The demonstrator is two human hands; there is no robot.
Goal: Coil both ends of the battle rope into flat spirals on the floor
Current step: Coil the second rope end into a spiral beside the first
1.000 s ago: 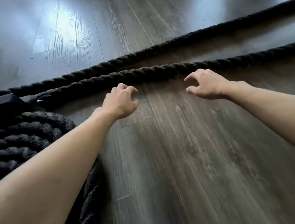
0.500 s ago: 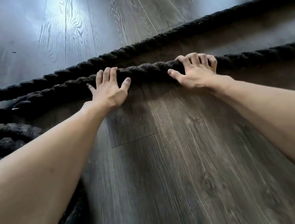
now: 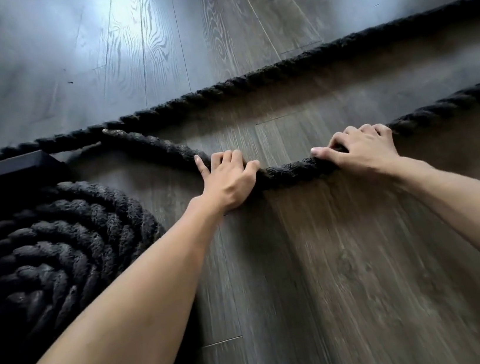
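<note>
Feeding step: your left hand [image 3: 229,180] and right hand [image 3: 358,153] each gripped the near rope [image 3: 290,172]; next move likely called for wrapping that length round the coil [image 3: 64,237] at nine o'clock.

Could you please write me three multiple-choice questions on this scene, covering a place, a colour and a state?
1. Where is the coil?
A. left of the left hand
B. between the hands
C. at the far right

2. What colour is the rope?
A. white
B. black
C. orange

3. Which hands grip the rope?
A. neither
B. only the left hand
C. both the left hand and the right hand

Answers:
1 A, the spiral lies at the left edge, beside that arm.
2 B, every strand is black.
3 C, the fingers of both hands curl over the near run.
</note>
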